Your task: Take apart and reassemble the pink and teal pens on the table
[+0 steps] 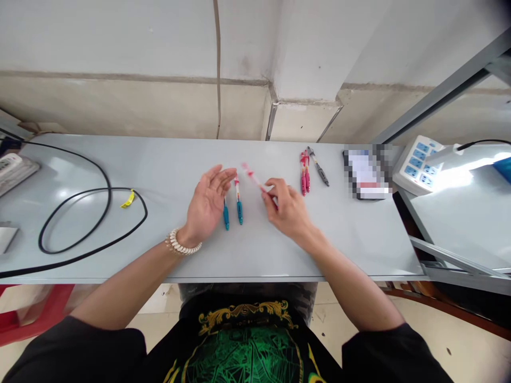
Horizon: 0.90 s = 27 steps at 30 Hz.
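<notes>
Between thumb and fingers, my right hand [286, 206] pinches a pink pen [254, 177], blurred at its far end and pointing up to the left. My left hand [208, 201] is open, palm turned inward, with no object in it. Just beside its fingers, a teal-gripped pen [226, 215] lies on the grey table [263, 260], partly hidden by the hand. Another teal-gripped pen with a pink top [239, 207] lies to its right. Farther right are two pink pens [305, 173] side by side and a grey pen [318, 166] lying at a slant.
A phone [365, 173] lies on the right, near a white power strip [417, 165] and a metal frame [443, 85]. A black cable [107, 183] with a yellow tag [128, 199] loops across the left side. Behind the table stands a wall.
</notes>
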{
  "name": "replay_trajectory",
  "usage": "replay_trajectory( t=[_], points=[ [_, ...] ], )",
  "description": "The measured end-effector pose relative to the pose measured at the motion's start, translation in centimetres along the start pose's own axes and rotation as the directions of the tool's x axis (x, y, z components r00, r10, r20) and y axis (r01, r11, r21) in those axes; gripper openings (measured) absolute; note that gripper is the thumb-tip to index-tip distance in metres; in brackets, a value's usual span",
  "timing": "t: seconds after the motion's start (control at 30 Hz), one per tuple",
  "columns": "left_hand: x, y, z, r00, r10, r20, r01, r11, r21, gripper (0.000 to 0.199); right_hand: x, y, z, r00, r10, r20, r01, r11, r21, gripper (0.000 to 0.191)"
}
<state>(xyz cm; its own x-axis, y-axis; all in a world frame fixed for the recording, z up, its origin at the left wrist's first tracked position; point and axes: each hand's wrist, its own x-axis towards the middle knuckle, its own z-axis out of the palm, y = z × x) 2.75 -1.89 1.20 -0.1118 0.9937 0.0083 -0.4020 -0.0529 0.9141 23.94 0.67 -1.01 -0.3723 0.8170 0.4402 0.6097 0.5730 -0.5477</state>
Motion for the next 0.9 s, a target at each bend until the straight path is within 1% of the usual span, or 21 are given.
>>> replay_trajectory(
  t=[0.07, 0.13, 0.2, 0.27, 0.3, 0.33, 0.37, 0.4, 0.43, 0.47, 0.53, 0.57, 0.6, 0.7, 0.77, 0.83, 0.9],
  points=[
    [0.3, -0.3, -0.8, 0.993, 0.116, -0.010, -0.113, 0.983, 0.145, 0.041, 0.5, 2.1, -0.9, 0.996, 0.080, -0.030, -0.084, 0.979, -0.188, 0.014],
    [0.4, -0.6, -1.4, 0.984, 0.176, -0.025, -0.159, 0.938, 0.307, 0.035, 0.7, 3.6, -1.7, 0.986, 0.150, -0.075, -0.166, 0.930, -0.328, 0.019],
    [0.4, -0.8, -1.7, 0.978, 0.202, -0.059, -0.158, 0.889, 0.429, 0.030, 0.6, 3.9, -2.1, 0.970, 0.188, -0.154, -0.236, 0.878, -0.416, 0.023],
    [0.4, -1.1, -1.8, 0.975, 0.207, -0.080, -0.142, 0.857, 0.496, 0.026, 0.4, 2.9, -2.1, 0.962, 0.185, -0.199, -0.256, 0.864, -0.434, 0.027],
    [0.4, -1.3, -1.8, 0.975, 0.205, -0.086, -0.133, 0.847, 0.515, 0.024, 0.3, 2.1, -1.9, 0.970, 0.172, -0.174, -0.231, 0.882, -0.412, 0.028],
    [0.4, -1.5, -1.8, 0.976, 0.198, -0.090, -0.121, 0.838, 0.532, 0.023, 0.3, 1.2, -1.5, 0.983, 0.142, -0.117, -0.175, 0.919, -0.354, 0.028],
    [0.4, -1.6, -1.7, 0.977, 0.190, -0.095, -0.108, 0.831, 0.546, 0.021, 0.2, 0.2, -1.0, 0.996, 0.093, -0.018, -0.095, 0.964, -0.250, 0.028],
    [0.4, -1.8, -1.7, 0.979, 0.180, -0.101, -0.094, 0.825, 0.557, 0.020, 0.2, -0.7, -0.5, 0.994, 0.057, 0.099, -0.044, 0.991, -0.126, 0.030],
    [0.4, -1.9, -1.7, 0.980, 0.168, -0.102, -0.081, 0.819, 0.568, 0.019, 0.2, -1.4, 0.1, 0.979, 0.017, 0.205, -0.008, 0.999, -0.048, 0.031],
    [0.4, -2.0, -1.7, 0.982, 0.158, -0.100, -0.071, 0.812, 0.579, 0.018, 0.2, -1.9, 0.7, 0.953, -0.019, 0.302, 0.033, 0.999, -0.041, 0.030],
    [0.5, -2.1, -1.8, 0.985, 0.145, -0.090, -0.063, 0.798, 0.599, 0.020, 0.2, -2.6, 1.5, 0.904, -0.027, 0.426, 0.075, 0.993, -0.096, 0.027],
    [0.5, -2.2, -1.8, 0.986, 0.144, -0.082, -0.065, 0.791, 0.608, 0.021, 0.2, -2.7, 1.7, 0.888, -0.012, 0.460, 0.081, 0.988, -0.130, 0.027],
    [0.5, -2.2, -1.8, 0.987, 0.146, -0.074, -0.069, 0.783, 0.618, 0.023, 0.3, -2.8, 1.7, 0.881, 0.013, 0.473, 0.068, 0.986, -0.153, 0.027],
    [0.5, -2.1, -1.7, 0.990, 0.137, -0.036, -0.077, 0.736, 0.673, 0.024, 0.5, -3.1, 1.3, 0.877, 0.070, 0.476, 0.018, 0.984, -0.177, 0.027],
    [0.4, -1.9, -1.5, 0.992, 0.127, -0.017, -0.076, 0.694, 0.716, 0.025, 0.6, -3.3, 1.0, 0.867, 0.054, 0.495, 0.044, 0.982, -0.185, 0.031],
    [0.4, -1.8, -1.4, 0.991, 0.131, -0.007, -0.083, 0.666, 0.742, 0.026, 0.6, -3.5, 0.8, 0.855, 0.019, 0.519, 0.091, 0.979, -0.185, 0.027],
    [0.3, -1.8, -1.4, 0.990, 0.140, 0.000, -0.092, 0.655, 0.750, 0.027, 0.6, -3.5, 0.8, 0.851, 0.011, 0.525, 0.100, 0.978, -0.182, 0.024]
  ],
)
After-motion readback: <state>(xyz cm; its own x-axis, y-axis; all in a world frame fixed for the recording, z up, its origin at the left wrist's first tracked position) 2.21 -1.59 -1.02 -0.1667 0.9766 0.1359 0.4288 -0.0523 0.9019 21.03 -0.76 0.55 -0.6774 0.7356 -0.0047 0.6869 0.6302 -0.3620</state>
